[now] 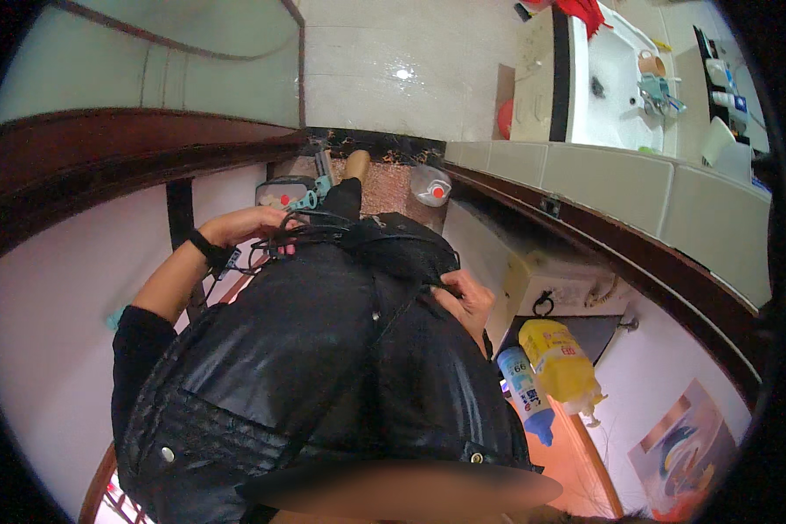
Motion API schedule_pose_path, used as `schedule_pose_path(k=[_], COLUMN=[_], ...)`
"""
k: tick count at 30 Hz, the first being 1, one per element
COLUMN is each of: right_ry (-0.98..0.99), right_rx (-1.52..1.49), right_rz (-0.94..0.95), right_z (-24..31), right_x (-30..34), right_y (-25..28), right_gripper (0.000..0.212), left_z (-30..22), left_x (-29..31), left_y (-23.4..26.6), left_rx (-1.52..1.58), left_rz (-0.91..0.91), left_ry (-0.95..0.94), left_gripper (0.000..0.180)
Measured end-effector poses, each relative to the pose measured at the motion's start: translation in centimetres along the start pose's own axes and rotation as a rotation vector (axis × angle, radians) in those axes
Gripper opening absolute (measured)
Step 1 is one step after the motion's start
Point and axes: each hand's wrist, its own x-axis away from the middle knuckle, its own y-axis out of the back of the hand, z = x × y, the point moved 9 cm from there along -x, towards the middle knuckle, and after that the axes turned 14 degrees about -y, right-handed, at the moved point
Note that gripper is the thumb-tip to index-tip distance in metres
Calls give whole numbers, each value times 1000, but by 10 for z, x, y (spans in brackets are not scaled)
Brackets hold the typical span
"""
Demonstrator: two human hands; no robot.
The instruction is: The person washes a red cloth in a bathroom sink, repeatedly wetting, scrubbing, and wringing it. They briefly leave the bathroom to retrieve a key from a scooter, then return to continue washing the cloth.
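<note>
My left hand (244, 227) is closed at the left of my waist, around loops of thin black cord (327, 229) that run across my front. A black band sits on that wrist. My right hand (468, 301) pinches the front edge of the shiny black jacket (314, 349) that I wear. Just beyond my left hand are light teal handle-like loops (306, 201), whose kind I cannot make out. My fingertips on the left are partly hidden by the cord.
A brown door frame (105, 166) runs along the left. At the right, a tiled ledge (585, 179) borders a white sink (620, 105). A yellow bottle (561, 362) and a blue-and-white bottle (526, 393) stand low on the right. A clear container (430, 186) is on the floor.
</note>
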Motion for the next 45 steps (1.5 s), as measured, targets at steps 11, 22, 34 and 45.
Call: schedule_pose_path(k=[11,22,34,45], right_ry=[-82,-109,61,-62], right_rx=[-53,-114,-138,-188], right_rz=[-23,3,43,99], right_z=[-11,-13,5,-5], right_x=[14,10,9,20], right_y=[19,19,8,8], right_gripper=[16,15,15,14], left_z=[-1,10,2,6], left_x=[16,38,71,78], left_y=[-31,-58,-54,-64], left_rx=[-144,-193,-272,-335], left_rz=[130,36,-38,9], left_ry=[-30,52,41,-74], left_gripper=[22,31,35,38])
